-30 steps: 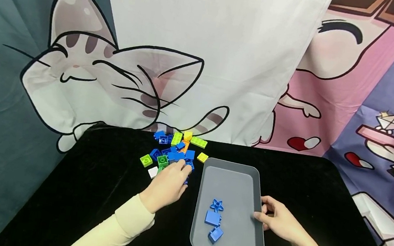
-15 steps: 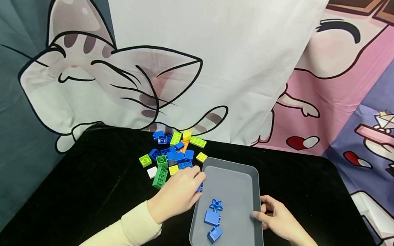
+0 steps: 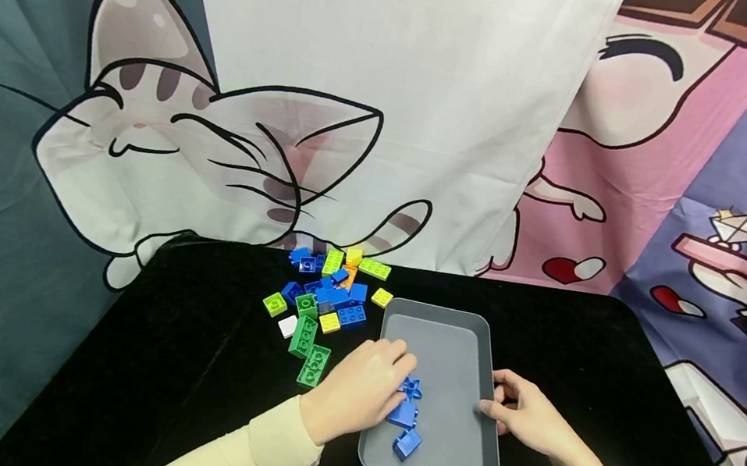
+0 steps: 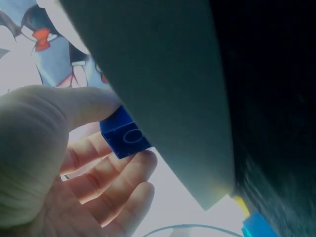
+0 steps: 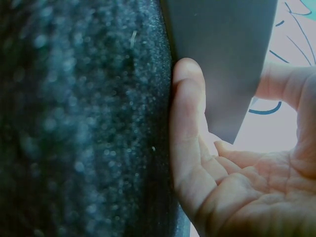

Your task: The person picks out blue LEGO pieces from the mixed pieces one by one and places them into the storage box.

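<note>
Left hand (image 3: 362,383) now swings over the tray (image 3: 458,370), blue block (image 4: 124,136) pinched but not down yet, right hand (image 3: 533,421) gripping the rim (image 3: 495,454).

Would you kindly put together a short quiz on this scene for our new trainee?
1. Multiple choice: What does the left hand hold?
A) a yellow brick
B) a blue brick
C) a white brick

2. True or false: The right hand rests on an orange brick.

3. Fill in the blank: The star-shaped piece lying in the gray tray is coloured ____.

Key:
1. B; the left wrist view shows it between thumb and fingers.
2. False; the right hand holds the gray tray by its edge.
3. Blue.
</note>
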`<state>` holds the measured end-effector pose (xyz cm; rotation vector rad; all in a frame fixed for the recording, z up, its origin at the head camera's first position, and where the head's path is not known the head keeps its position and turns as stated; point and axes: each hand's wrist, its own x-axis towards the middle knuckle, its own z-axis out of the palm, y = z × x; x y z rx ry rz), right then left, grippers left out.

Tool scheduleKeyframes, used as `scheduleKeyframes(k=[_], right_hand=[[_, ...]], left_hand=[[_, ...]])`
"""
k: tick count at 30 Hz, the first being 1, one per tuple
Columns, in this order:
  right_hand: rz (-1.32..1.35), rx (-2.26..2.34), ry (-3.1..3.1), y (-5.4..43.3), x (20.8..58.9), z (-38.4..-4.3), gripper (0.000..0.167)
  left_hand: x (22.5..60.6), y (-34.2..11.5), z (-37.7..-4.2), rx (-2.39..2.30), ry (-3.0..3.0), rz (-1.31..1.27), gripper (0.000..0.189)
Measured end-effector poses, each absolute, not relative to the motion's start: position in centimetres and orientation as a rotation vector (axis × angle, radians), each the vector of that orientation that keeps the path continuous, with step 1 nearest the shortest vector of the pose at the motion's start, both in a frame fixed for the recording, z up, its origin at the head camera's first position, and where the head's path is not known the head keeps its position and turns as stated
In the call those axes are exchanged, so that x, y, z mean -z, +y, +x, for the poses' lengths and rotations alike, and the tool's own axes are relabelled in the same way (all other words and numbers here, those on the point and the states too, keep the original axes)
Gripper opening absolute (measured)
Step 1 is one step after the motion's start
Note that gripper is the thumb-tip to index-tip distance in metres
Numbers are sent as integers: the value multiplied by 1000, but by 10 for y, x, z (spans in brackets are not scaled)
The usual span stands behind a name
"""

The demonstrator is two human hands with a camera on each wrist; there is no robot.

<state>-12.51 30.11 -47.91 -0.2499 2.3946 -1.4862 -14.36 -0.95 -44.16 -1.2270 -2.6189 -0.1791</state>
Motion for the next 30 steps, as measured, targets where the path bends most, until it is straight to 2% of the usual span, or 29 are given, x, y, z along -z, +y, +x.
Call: scheduleKeyframes(k=[18,20,26,30], right_hand=[[-231,1453,2409,301,481,-126,42],[-231,1449,2412,301,481,-126,41],[-226,1437,2416,300,480,-126,42],[-217,1439,2413,301,480,-126,42]], left_hand=[[444,19,-131,100,-2512,-1477,31],[444,20,-130,94,-2514,-1478,36],[442,16,-129,136,-2598,-1408,71],[440,9,-134,191,-2613,-1351,74]])
